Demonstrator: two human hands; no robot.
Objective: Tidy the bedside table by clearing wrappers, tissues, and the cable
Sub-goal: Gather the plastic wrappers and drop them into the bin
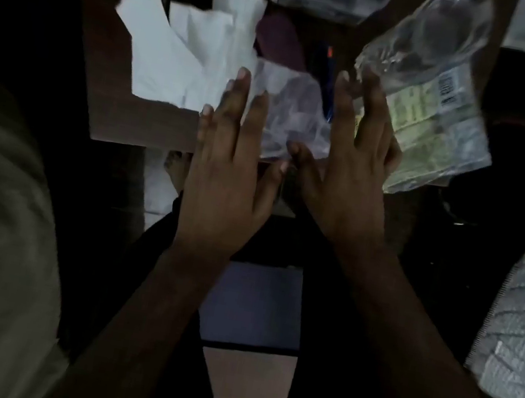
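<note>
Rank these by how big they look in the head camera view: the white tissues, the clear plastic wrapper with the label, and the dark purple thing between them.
1. white tissues and clear plastic wrapper: they look alike, and the wrapper seems raised nearer the camera.
2. dark purple thing: plainly smallest.

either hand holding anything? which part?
Right hand touches the clear plastic wrapper at its lower left edge; a grip cannot be told. Left hand is open, holding nothing.
</note>
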